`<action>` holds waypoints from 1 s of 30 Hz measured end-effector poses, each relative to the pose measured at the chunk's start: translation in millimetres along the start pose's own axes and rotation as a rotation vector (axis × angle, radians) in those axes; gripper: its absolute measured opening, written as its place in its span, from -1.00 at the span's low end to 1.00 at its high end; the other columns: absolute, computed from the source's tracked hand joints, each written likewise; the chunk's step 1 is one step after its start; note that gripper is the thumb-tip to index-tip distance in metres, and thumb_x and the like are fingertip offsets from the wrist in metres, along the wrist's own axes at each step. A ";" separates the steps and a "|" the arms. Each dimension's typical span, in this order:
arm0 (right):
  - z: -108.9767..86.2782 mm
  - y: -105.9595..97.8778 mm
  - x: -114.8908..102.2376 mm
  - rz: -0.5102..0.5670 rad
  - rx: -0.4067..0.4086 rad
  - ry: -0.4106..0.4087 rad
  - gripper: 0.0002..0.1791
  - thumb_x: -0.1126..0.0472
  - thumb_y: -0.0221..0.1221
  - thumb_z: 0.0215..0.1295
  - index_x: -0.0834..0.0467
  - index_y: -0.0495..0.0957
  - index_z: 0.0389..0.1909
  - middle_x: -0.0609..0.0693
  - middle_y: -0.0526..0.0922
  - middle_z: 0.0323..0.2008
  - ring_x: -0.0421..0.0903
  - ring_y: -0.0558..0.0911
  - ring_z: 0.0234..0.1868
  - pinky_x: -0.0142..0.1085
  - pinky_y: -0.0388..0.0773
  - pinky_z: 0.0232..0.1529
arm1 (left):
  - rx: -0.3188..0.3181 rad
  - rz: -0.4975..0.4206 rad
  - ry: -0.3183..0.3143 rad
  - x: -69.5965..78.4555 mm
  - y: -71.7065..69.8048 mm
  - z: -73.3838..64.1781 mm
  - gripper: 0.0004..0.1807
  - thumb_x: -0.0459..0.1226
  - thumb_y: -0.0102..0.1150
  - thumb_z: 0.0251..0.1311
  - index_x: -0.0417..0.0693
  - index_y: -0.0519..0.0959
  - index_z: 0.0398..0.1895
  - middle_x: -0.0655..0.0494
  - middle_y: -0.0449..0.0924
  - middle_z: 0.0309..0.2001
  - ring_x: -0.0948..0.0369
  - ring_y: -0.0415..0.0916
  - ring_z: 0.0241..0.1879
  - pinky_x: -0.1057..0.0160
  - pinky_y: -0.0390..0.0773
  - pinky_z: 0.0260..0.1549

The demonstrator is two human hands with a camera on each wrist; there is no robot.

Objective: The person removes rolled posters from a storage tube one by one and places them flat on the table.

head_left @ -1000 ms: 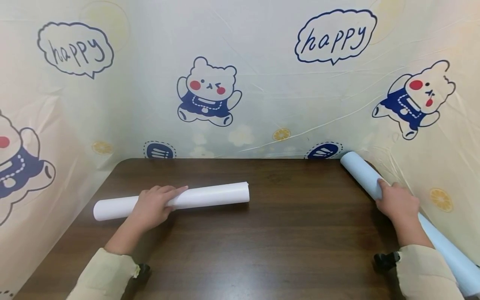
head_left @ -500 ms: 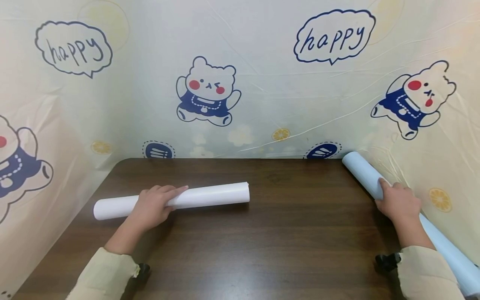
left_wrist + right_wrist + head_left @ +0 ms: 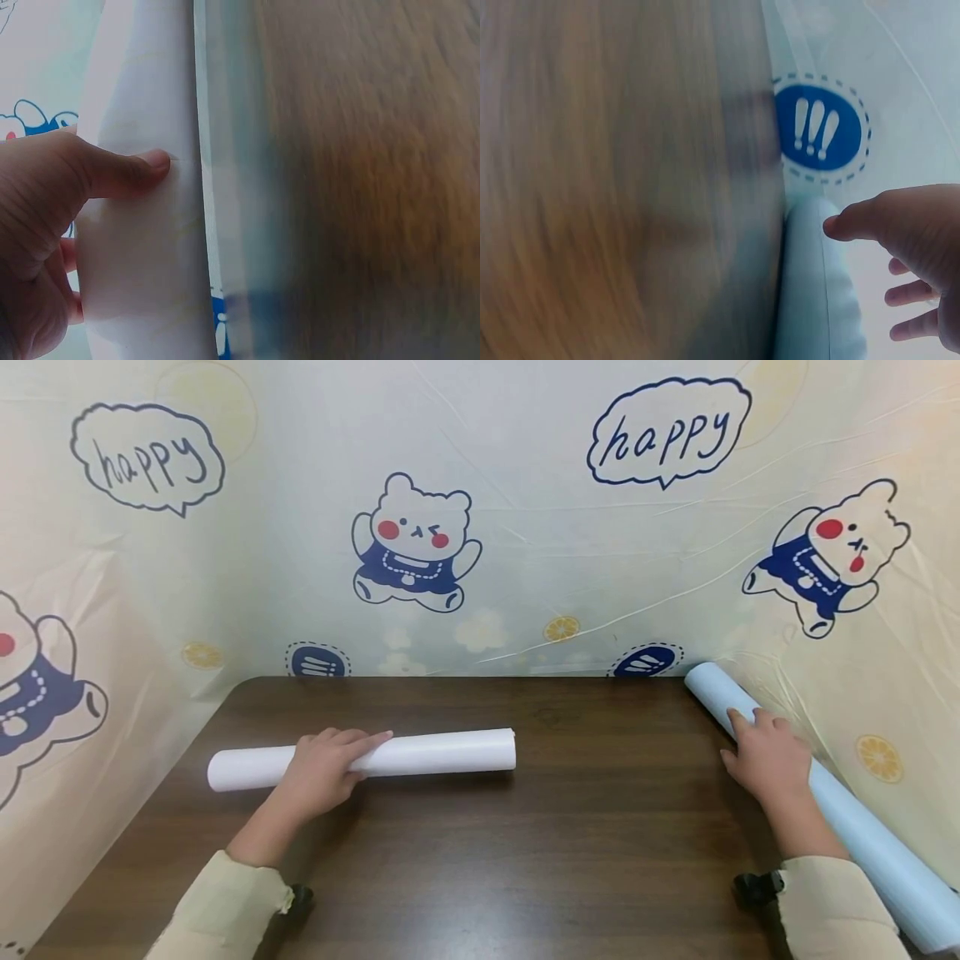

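Here, the left hand [image 3: 322,770] grips the white roll [image 3: 442,753], thumb on its near side; the right hand [image 3: 771,756], fingers spread apart, is over the blue roll [image 3: 881,852], contact unclear

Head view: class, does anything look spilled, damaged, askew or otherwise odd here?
Nothing looks spilled or damaged. The white roll under the left hand lies slightly askew to the back edge of the table. The backdrop is wrinkled near the blue roll, not smooth.
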State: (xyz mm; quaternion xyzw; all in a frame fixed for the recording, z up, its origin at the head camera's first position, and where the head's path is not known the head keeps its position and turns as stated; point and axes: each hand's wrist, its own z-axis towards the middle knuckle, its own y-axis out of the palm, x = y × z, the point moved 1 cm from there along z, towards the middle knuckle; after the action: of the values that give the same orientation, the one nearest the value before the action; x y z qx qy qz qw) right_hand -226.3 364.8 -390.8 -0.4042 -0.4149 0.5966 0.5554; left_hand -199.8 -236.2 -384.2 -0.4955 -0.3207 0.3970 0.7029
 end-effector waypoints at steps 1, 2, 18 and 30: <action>-0.3 1.1 -3.6 0.002 0.026 -0.013 -0.34 0.19 0.36 0.00 0.31 0.39 0.14 0.50 0.36 0.02 0.50 0.37 -0.07 0.36 0.38 -0.38 | 0.004 0.001 0.005 1.6 0.1 1.2 -0.21 -0.36 0.51 -0.08 0.13 0.47 0.32 -0.02 0.63 0.00 -0.09 0.52 -0.05 -0.19 0.46 -0.19; -0.6 2.2 -6.9 0.006 0.040 -0.022 -0.34 0.20 0.36 0.00 0.31 0.40 0.14 0.50 0.36 0.03 0.49 0.37 -0.05 0.36 0.39 -0.36 | 0.007 0.000 0.008 3.3 0.3 2.4 -0.21 -0.36 0.52 -0.09 0.13 0.47 0.32 -0.03 0.63 0.00 -0.09 0.52 -0.05 -0.19 0.45 -0.18; 0.8 11.8 -79.5 0.155 0.005 -0.155 -0.33 0.09 0.38 0.08 0.18 0.45 0.24 0.35 0.40 0.19 0.37 0.46 0.07 0.24 0.53 -0.29 | 0.090 -0.019 0.085 28.9 8.6 22.1 -0.17 -0.38 0.54 -0.14 0.16 0.47 0.32 0.02 0.65 -0.03 -0.03 0.51 -0.05 -0.15 0.45 -0.11; 2.9 9.3 -131.2 0.449 -0.083 -0.296 -0.52 0.18 0.25 0.30 0.24 0.49 0.21 0.27 0.51 0.13 0.22 0.52 0.13 0.15 0.44 0.10 | 0.131 -0.014 0.181 51.4 18.0 33.1 -0.19 -0.35 0.56 -0.15 0.16 0.49 0.29 0.05 0.65 -0.04 0.00 0.53 -0.07 -0.13 0.45 -0.10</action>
State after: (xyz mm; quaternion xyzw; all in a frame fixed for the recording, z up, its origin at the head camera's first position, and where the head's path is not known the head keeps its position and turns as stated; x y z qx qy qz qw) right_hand -224.7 233.4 -395.9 -0.4169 -0.4155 0.7400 0.3254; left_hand -207.5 -173.1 -388.4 -0.4802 -0.2327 0.3658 0.7625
